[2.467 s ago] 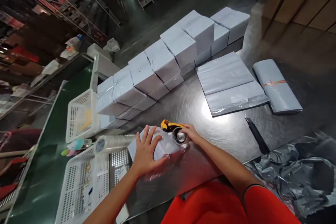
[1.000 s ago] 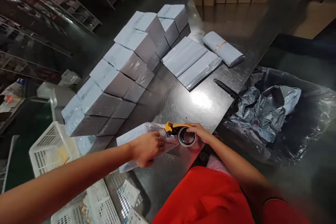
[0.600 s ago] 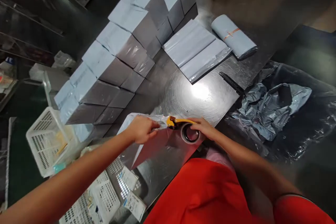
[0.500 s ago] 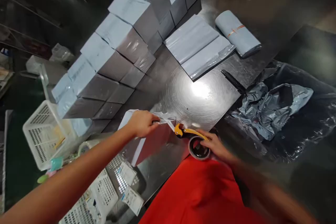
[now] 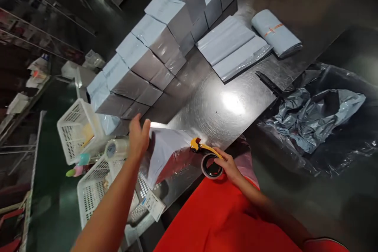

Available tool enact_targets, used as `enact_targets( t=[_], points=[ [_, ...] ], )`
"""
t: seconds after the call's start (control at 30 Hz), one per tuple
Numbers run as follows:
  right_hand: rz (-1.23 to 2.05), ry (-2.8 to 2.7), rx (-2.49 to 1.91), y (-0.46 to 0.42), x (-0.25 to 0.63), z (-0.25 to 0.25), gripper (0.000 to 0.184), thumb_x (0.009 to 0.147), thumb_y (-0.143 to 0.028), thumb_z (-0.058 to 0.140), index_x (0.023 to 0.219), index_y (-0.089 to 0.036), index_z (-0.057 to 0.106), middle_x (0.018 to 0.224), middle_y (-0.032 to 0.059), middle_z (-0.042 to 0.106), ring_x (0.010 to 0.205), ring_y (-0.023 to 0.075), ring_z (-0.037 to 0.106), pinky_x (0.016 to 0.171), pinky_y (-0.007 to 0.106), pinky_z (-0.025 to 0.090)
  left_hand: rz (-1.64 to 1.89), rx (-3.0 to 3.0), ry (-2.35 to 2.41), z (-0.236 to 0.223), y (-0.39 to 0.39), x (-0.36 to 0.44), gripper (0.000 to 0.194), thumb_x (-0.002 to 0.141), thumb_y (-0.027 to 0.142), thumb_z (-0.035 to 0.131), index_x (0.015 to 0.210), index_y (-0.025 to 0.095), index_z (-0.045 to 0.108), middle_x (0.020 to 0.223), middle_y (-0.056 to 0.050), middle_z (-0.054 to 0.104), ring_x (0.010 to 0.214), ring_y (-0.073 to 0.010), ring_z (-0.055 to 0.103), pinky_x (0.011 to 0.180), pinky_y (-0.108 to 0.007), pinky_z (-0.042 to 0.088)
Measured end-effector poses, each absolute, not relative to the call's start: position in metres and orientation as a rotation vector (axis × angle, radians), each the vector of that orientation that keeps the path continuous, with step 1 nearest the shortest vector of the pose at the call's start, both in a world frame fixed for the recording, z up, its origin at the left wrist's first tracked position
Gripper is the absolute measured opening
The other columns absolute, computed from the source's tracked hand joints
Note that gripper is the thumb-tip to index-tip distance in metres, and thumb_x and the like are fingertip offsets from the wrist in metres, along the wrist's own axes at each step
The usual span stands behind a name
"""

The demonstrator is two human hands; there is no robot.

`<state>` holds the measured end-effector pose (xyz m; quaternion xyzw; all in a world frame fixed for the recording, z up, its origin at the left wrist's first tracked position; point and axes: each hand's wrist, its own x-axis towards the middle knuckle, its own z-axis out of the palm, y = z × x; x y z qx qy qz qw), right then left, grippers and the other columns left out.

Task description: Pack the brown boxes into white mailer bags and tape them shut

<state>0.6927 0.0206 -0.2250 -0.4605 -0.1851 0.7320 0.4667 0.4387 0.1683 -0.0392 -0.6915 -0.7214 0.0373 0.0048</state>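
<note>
A parcel wrapped in pale grey plastic point(image 5: 168, 153) lies near the front edge of the steel table point(image 5: 212, 106). My left hand point(image 5: 138, 136) rests against the parcel's left end, fingers stretched upward and thumb apart. My right hand point(image 5: 227, 165) grips a tape dispenser point(image 5: 208, 159) with a yellow handle and a dark roll, held at the table's edge just right of the parcel. The dispenser's yellow tip sits close to the parcel's right corner.
A long stack of wrapped grey parcels point(image 5: 159, 43) runs along the table's back left. Flat mailer bags point(image 5: 233, 47), a rolled bundle point(image 5: 276, 33) and a black tool point(image 5: 268, 83) lie at the right. White baskets point(image 5: 76, 130) stand left; a bag of crumpled plastic point(image 5: 315, 118) sits right.
My left hand has let go of the parcel's top and slid to its left end, fingers now stretched out. My right hand has pulled the dispenser back toward my body.
</note>
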Motion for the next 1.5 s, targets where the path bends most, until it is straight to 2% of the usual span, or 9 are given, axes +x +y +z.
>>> enact_targets(
  t=[0.1, 0.17, 0.27, 0.43, 0.67, 0.9, 1.1, 1.3, 1.5],
  points=[
    [1.818, -0.408, -1.158, 0.002, 0.69, -0.226, 0.053, 0.062, -0.04, 0.076, 0.112, -0.024, 0.072, 0.118, 0.0053, 0.071, 0.114, 0.0312, 0.061, 0.105, 0.046, 0.042, 0.041, -2.796, -1.413, -0.023, 0.137, 0.435, 0.07, 0.089, 0.056, 0.042, 0.151, 0.026, 0.028, 0.162, -0.014, 0.024, 0.149, -0.0341, 0.021, 0.12, -0.058, 0.016],
    [1.815, -0.39, -1.177, -0.011, 0.685, -0.225, 0.054, 0.063, -0.041, 0.076, 0.114, -0.025, 0.072, 0.12, 0.0052, 0.07, 0.116, 0.0314, 0.06, 0.104, 0.046, 0.043, 0.366, -3.161, -0.667, -0.019, 0.126, 0.43, 0.068, 0.085, 0.055, 0.051, 0.149, 0.039, 0.032, 0.161, -0.006, 0.03, 0.148, -0.0353, 0.024, 0.119, -0.064, 0.007],
    [1.786, -0.357, -1.201, -0.021, 0.677, -0.227, 0.054, 0.066, -0.04, 0.072, 0.117, -0.024, 0.07, 0.121, 0.0045, 0.07, 0.117, 0.0305, 0.059, 0.104, 0.044, 0.043, 0.689, -3.297, -0.132, -0.029, 0.126, 0.427, 0.06, 0.084, 0.046, 0.05, 0.143, 0.037, 0.043, 0.153, -0.007, 0.045, 0.14, -0.0366, 0.035, 0.116, -0.065, 0.013],
    [1.702, -0.424, -1.231, 0.048, 0.68, -0.221, 0.05, 0.066, -0.035, 0.066, 0.114, -0.021, 0.072, 0.117, 0.0036, 0.071, 0.114, 0.0295, 0.059, 0.101, 0.043, 0.044, 0.432, -3.125, -0.736, -0.051, 0.155, 0.441, 0.054, 0.078, 0.046, 0.046, 0.123, 0.02, 0.061, 0.144, -0.02, 0.048, 0.12, -0.0388, 0.047, 0.1, -0.06, 0.035],
    [1.958, -0.696, -1.224, 0.205, 0.709, -0.189, 0.042, 0.07, -0.025, 0.061, 0.109, -0.016, 0.074, 0.089, -0.0001, 0.074, 0.091, 0.0209, 0.064, 0.086, 0.033, 0.048, 0.39, -2.574, -1.69, -0.045, 0.198, 0.477, 0.052, 0.083, 0.038, 0.038, 0.125, 0.017, 0.061, 0.131, -0.02, 0.05, 0.115, -0.036, 0.051, 0.094, -0.05, 0.041],
    [1.703, -0.766, -1.266, 0.07, 0.739, -0.215, 0.049, 0.061, -0.031, 0.07, 0.109, -0.022, 0.075, 0.12, 0.004, 0.071, 0.122, 0.0315, 0.057, 0.111, 0.046, 0.037, 0.321, -2.289, -2.08, -0.045, 0.202, 0.507, 0.046, 0.086, 0.034, 0.039, 0.124, 0.021, 0.061, 0.122, -0.017, 0.054, 0.11, -0.0368, 0.053, 0.09, -0.051, 0.042],
    [1.889, -0.614, -1.257, -0.047, 0.741, -0.207, 0.054, 0.064, -0.031, 0.069, 0.118, -0.031, 0.072, 0.13, 0.0036, 0.067, 0.128, 0.0349, 0.055, 0.112, 0.048, 0.038, 0.198, -2.173, -2.259, -0.046, 0.202, 0.525, 0.056, 0.089, 0.033, 0.037, 0.142, 0.021, 0.049, 0.132, -0.02, 0.052, 0.115, -0.0406, 0.052, 0.091, -0.056, 0.042],
    [1.965, -0.817, -1.023, 0.005, 0.708, -0.213, 0.055, 0.066, -0.028, 0.065, 0.121, -0.023, 0.071, 0.126, 0.0049, 0.069, 0.12, 0.0297, 0.06, 0.108, 0.042, 0.04, 0.198, -2.098, -2.352, -0.045, 0.199, 0.526, 0.062, 0.088, 0.034, 0.034, 0.148, 0.021, 0.042, 0.136, -0.021, 0.049, 0.119, -0.0443, 0.05, 0.093, -0.06, 0.04],
    [1.966, -1.526, -0.95, 0.084, 0.66, -0.202, 0.047, 0.068, -0.032, 0.064, 0.113, -0.025, 0.076, 0.089, -0.0025, 0.075, 0.079, 0.0193, 0.065, 0.075, 0.027, 0.047, 0.221, -2.065, -2.375, -0.047, 0.195, 0.532, 0.057, 0.089, 0.035, 0.035, 0.143, 0.021, 0.047, 0.134, -0.021, 0.05, 0.119, -0.043, 0.05, 0.093, -0.06, 0.041]
  ],
)
